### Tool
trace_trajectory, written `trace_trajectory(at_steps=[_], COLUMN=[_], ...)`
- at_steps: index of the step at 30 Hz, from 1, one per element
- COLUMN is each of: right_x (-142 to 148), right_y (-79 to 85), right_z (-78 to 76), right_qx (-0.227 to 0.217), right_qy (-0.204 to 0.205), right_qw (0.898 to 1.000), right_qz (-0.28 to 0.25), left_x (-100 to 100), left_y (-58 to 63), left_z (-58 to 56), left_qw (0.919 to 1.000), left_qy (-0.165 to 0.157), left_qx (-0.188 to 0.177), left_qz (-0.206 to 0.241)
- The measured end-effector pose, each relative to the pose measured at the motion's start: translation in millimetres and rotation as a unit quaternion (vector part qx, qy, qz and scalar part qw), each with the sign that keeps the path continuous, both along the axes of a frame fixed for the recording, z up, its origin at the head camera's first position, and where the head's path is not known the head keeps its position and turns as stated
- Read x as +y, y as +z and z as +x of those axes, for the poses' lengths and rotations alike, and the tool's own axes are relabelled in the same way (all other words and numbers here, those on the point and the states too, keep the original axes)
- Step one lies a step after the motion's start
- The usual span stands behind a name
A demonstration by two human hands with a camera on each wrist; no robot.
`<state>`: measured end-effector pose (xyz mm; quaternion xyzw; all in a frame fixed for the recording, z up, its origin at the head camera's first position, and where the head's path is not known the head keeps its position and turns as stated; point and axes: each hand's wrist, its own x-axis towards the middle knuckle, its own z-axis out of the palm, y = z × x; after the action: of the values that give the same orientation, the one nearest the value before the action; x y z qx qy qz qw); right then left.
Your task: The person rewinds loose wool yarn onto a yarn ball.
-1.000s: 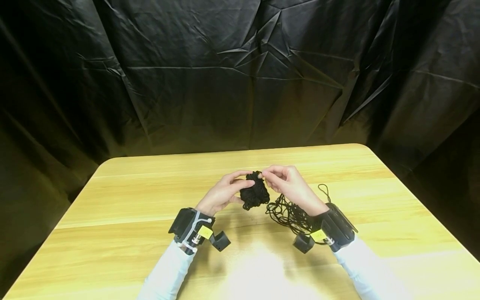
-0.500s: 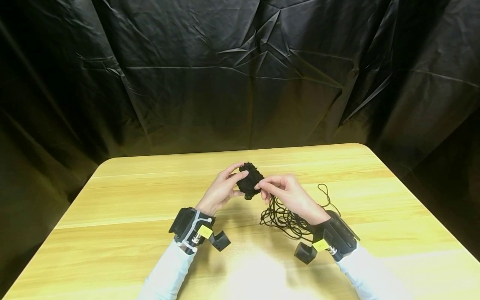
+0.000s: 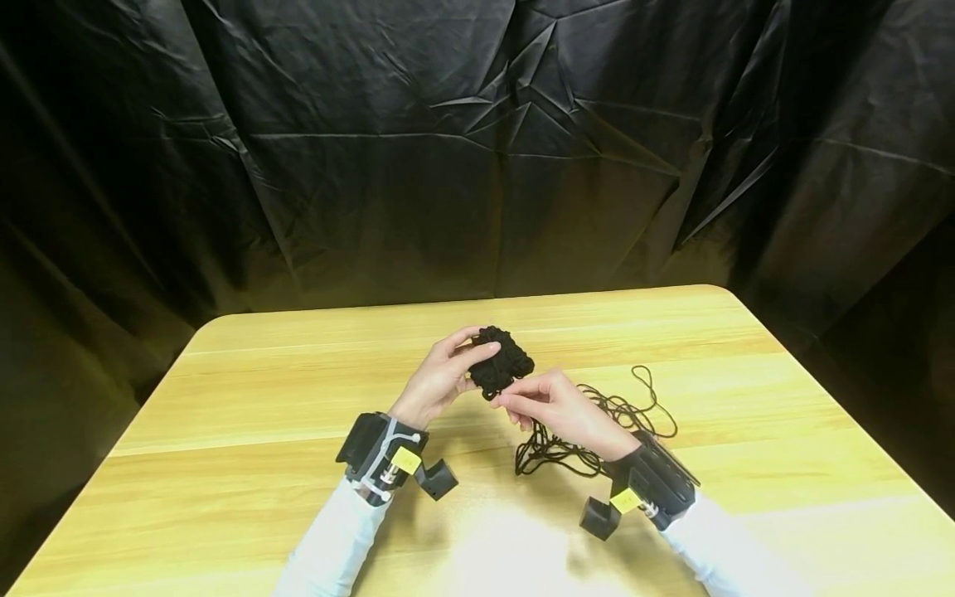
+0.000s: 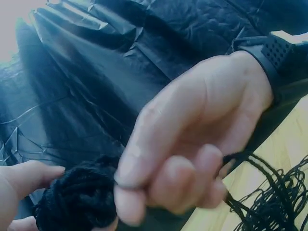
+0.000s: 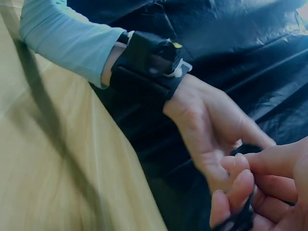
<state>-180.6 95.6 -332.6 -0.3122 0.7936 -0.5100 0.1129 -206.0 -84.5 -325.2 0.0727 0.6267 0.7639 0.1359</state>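
A ball of black cord (image 3: 507, 361), wound in many layers, is held up by my left hand (image 3: 442, 377), its thumb on the near face and fingers behind. Just below the ball's lower right edge, my right hand (image 3: 555, 408) pinches a strand of the cord between thumb and forefinger. In the left wrist view the right hand (image 4: 187, 130) has its other fingers curled, and two strands run from them down to the loose cord (image 4: 279, 197). The wound ball (image 4: 79, 199) sits at lower left there. In the right wrist view most of the ball is hidden behind the fingers.
A tangle of loose black cord (image 3: 548, 452) lies on the wooden table (image 3: 246, 406), partly under the right wrist, with one loop (image 3: 647, 381) reaching right. Black sheeting (image 3: 388, 215) hangs behind the table's far edge. Each wrist wears a black camera mount.
My right hand has come down and toward me, from the ball's top to its lower edge, with the strand. The left hand has tilted the ball. More loose cord shows on the right.
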Motion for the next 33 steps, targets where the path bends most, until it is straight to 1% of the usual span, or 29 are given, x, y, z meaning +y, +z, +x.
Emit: trace_trajectory(at_steps=[3,6,8,10,13,16,18,20,23,25,28,31,33], right_x=[0.6,2.6,4.7,7.1,11.2,15.6,18.5,21.7,24.5,24.4,23.1,21.0,19.6], right_y=[-7.6,-15.0,-18.3,-19.3,-18.5,-17.7,-17.7,-18.2,-17.6,-16.6,-14.7,-11.5,-8.6], right_z=[-4.6,-10.8,-14.7,-17.8,-21.4,-25.4,-28.1,-31.3,-34.5,-36.1,-37.5,-38.6,-38.8], right_qx=[-0.009,-0.044,-0.068,-0.087,-0.104,-0.117,-0.134,-0.165,-0.216,-0.24,-0.268,-0.3,-0.307], right_qy=[0.012,0.009,0.0,-0.01,-0.012,0.004,0.017,0.024,0.023,0.021,0.023,0.003,-0.016], right_qw=[1.0,0.999,0.998,0.996,0.995,0.993,0.991,0.986,0.974,0.968,0.958,0.946,0.942], right_qz=[0.003,-0.004,-0.005,-0.005,-0.006,-0.01,-0.016,-0.03,-0.058,-0.075,-0.095,-0.123,-0.135], left_x=[-0.8,-2.0,-2.8,-3.7,-5.0,-6.7,-8.0,-9.1,-9.8,-10.0,-9.6,-9.3,-8.7], left_y=[-0.5,-1.6,-2.2,-2.7,-2.8,-2.7,-2.4,-2.0,-1.3,-0.6,0.3,-0.3,-1.1], left_z=[0.2,0.0,-0.1,0.1,0.1,0.3,0.6,1.0,2.1,3.3,4.7,5.1,5.2], left_qw=[1.0,0.9999,0.9997,0.9992,0.9976,0.9961,0.9951,0.9937,0.9907,0.9889,0.9875,0.9852,0.9828], left_qy=[-0.005,-0.013,-0.02,-0.026,-0.046,-0.063,-0.073,-0.084,-0.108,-0.121,-0.13,-0.143,-0.152], left_qx=[0.008,0.008,0.005,-0.002,-0.005,-0.002,0.002,0.006,0.013,0.013,0.012,0.01,0.008], left_qz=[0.002,-0.001,-0.012,-0.03,-0.052,-0.061,-0.067,-0.074,-0.082,-0.086,-0.088,-0.094,-0.105])
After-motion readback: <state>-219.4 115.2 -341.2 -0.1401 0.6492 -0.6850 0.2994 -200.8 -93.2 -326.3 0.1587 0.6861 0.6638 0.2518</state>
